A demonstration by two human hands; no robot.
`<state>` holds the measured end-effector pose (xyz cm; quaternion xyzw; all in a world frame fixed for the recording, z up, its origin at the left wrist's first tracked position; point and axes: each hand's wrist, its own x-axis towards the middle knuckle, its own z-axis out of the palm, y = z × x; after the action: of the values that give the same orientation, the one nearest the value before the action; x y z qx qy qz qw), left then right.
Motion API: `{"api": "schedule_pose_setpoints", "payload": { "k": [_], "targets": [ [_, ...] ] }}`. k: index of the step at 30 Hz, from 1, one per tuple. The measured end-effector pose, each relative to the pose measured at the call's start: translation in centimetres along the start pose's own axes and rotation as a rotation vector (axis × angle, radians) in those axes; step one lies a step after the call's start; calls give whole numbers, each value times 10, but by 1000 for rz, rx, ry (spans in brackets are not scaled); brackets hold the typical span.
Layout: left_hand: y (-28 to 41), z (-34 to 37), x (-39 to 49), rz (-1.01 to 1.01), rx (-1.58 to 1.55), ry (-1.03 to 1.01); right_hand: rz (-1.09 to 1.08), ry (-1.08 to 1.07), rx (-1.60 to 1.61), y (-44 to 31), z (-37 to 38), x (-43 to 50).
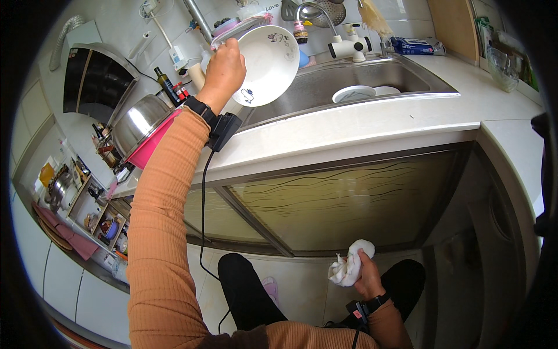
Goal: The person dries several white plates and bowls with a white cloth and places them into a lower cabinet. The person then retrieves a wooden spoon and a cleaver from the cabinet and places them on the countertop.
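Note:
My left hand (225, 72), at the end of the raised arm, grips the rim of a white ceramic plate (269, 65) with small printed pictures. The plate is tilted up at the left end of the steel sink (305, 98). Low in front of my body, over the floor, my right hand (369, 275) is closed around a bunched white cloth (348, 266). Inside the sink, on its right side, lie a white dish (354, 93) and another white piece (387, 90) next to it.
Behind the sink stands a white faucet (348, 47) with a curved spout. A pink basin (152, 139) with a steel bowl (141, 124) is left on the counter. A blue wipes pack (414, 46) and a glass bowl (501, 70) are at the right. A black cable (203, 218) hangs from my left wrist.

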<state>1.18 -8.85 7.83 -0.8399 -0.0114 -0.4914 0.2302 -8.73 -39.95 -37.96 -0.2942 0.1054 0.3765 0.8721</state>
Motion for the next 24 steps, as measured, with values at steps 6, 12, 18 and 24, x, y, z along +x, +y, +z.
{"api": "schedule_pose_setpoints", "payload": {
  "k": [6, 12, 18, 24],
  "targets": [
    [3, 0, -1, 1, 7, 12, 8, -2, -8, -1, 1, -1],
    [4, 1, -1, -18, 7, 7, 6, -20, -1, -1, 0, 0],
    [1, 3, -1, -5, 13, 33, 15, -9, -2, -2, 0, 0],
    [-7, 6, 5, -214, -19, 31, 32, 5, 5, -2, 0, -1]
  ]
}}
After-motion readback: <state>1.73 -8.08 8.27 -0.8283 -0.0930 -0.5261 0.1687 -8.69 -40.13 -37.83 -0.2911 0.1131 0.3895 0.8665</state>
